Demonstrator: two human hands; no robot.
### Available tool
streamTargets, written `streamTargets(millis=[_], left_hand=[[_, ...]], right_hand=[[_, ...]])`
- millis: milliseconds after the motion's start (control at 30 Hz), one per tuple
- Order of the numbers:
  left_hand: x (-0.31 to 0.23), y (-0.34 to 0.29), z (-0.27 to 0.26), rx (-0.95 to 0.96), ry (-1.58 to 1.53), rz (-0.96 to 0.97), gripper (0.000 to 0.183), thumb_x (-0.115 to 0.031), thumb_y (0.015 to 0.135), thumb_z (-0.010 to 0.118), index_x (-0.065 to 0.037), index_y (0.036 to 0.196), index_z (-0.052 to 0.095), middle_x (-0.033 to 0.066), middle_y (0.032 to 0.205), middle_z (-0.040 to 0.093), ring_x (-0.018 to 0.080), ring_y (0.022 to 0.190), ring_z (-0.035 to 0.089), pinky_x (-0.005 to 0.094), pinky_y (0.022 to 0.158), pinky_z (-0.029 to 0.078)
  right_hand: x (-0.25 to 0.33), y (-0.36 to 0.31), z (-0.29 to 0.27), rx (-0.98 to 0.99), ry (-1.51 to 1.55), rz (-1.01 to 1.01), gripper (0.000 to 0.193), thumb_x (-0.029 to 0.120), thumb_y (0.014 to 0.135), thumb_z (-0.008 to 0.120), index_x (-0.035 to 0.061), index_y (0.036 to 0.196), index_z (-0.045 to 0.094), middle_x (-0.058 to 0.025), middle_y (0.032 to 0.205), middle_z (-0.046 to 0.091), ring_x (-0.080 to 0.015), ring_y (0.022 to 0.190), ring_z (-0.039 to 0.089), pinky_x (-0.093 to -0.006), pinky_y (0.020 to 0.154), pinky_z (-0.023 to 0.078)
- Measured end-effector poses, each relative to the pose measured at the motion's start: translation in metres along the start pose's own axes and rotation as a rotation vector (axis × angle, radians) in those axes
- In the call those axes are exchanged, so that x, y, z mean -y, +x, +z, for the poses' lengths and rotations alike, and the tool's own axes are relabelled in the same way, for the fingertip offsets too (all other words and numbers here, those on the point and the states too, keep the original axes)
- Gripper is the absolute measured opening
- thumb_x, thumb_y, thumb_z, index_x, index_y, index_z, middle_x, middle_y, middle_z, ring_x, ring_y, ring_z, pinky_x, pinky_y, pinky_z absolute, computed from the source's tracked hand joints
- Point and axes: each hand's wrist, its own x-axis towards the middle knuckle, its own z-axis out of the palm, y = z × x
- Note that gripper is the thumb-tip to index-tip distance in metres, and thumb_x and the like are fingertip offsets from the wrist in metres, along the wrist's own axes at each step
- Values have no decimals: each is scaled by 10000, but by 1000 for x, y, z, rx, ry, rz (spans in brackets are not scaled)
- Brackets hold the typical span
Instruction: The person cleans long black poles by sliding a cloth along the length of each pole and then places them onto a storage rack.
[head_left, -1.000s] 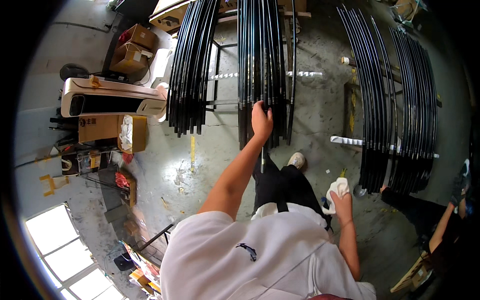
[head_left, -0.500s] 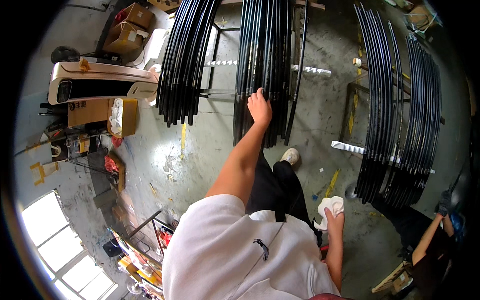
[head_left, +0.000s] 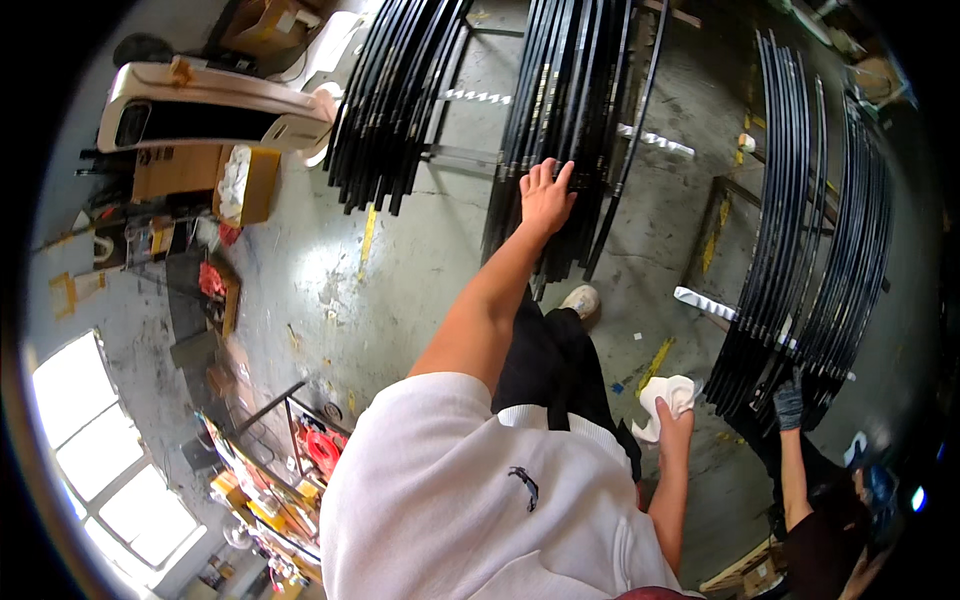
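Observation:
My left hand [head_left: 548, 200] reaches forward over the middle bundle of long black rods [head_left: 572, 80]. Its fingers are spread and lie on or just above the rods near their closer ends; whether they touch, I cannot tell. Nothing shows in that hand. Down by my right side, my right hand [head_left: 676, 432] is closed on a crumpled white cloth [head_left: 655, 397], part of which bulges out past the fingers.
More black rods [head_left: 395, 110] lie at the left. At the right are further rods [head_left: 780, 190], where a co-worker's gloved hand [head_left: 789, 408] is at the closer ends. A white machine [head_left: 215, 92] and an open carton [head_left: 262, 185] stand at the left.
My left hand's fingers have spread over the rods, from being drawn together. The co-worker's gloved hand has moved left to the right-hand rods. My right hand still holds the cloth.

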Motion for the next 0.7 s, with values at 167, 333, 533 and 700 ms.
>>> streamTargets(millis=[167,333,533,700], left_hand=[[33,-10,-35,-87,-47,-127,495,-178,720,661,-127,1180,486,103,1208,438,294,1143,394,425,936,315],[135,-30,-67,-119,193,-422,494,-163,680,687,-81,1130,499,110,1168,473,284,1107,440,417,894,374],[223,-25,-64,-30,337,-531,461,-158,676,693,-77,1079,483,89,1099,492,265,1041,470,384,829,407],[247,4,-40,53,422,-607,331,-141,750,605,-84,1053,483,76,1036,500,247,973,489,364,768,407]], right_hand=[[10,10,4,11,31,-67,449,163,827,628,1,1217,477,-96,1136,559,-200,1024,550,-322,876,424],[27,31,19,33,-2,-126,404,158,845,607,-8,1196,496,-88,1115,573,-186,1003,553,-316,859,425],[42,34,54,34,-101,-171,376,156,842,601,-27,1160,518,-101,1093,582,-187,977,561,-309,848,428],[55,18,78,96,-216,-22,445,163,840,611,-22,1219,469,-109,1144,552,-199,1025,537,-314,878,415]])
